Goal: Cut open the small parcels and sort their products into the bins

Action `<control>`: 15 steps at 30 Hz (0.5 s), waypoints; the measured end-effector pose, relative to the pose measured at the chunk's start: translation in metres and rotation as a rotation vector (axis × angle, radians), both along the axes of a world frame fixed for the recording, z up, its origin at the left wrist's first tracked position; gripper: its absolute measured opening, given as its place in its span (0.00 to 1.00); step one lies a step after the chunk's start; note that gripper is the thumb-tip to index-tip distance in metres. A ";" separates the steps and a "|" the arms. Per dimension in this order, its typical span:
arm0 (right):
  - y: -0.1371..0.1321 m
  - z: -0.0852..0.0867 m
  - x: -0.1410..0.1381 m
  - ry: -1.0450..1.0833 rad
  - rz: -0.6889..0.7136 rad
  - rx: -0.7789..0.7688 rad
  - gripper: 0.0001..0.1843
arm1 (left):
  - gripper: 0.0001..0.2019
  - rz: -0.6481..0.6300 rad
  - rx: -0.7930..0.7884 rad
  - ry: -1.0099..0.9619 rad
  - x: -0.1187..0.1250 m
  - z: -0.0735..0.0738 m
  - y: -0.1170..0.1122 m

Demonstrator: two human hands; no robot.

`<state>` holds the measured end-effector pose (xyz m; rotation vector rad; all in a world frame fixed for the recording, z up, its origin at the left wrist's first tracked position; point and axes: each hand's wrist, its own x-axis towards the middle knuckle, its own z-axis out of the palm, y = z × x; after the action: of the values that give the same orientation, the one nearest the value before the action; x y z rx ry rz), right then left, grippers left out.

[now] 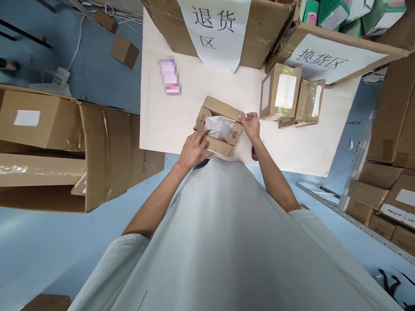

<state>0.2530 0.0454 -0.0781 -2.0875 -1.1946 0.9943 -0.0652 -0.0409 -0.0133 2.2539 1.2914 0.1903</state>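
Note:
A small cardboard box [218,146] lies on the white table with its flaps folded outward. Inside it is something wrapped in white, crumpled material [219,127]; what the wrapping covers is hidden. My left hand [193,150] holds the box at its near left corner, fingers over the edge and thumb spread along the near flap. At the right end, my right hand [251,126] has its fingertips pinched on the corner of a flap. A red and black object [254,153], partly hidden by my right forearm, lies at the table's front edge.
Two taped cartons [281,93] stand right of my hands. Behind are large boxes with paper signs, one a brown box [262,30], the other holding green packs [333,13]. A blurred pink item [170,77] lies back left. A big open carton [113,151] stands left of the table.

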 end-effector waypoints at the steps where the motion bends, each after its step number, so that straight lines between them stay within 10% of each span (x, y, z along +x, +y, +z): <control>1: -0.002 0.004 -0.002 -0.067 -0.001 0.038 0.19 | 0.16 0.000 -0.003 0.005 0.000 -0.002 -0.002; 7: -0.018 0.041 -0.032 -0.354 0.472 0.252 0.18 | 0.14 0.031 -0.007 0.024 0.004 -0.012 0.006; 12: -0.039 0.063 -0.049 -0.520 1.020 0.182 0.20 | 0.13 -0.009 -0.003 0.061 0.001 -0.013 0.017; 15: -0.051 0.070 -0.044 -0.589 1.122 0.154 0.19 | 0.12 -0.026 -0.016 0.053 -0.001 -0.013 0.019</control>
<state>0.2088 -0.0055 -0.0078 -1.5252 -2.7819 0.6177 -0.0665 -0.0217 -0.0265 2.2753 1.2850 0.1104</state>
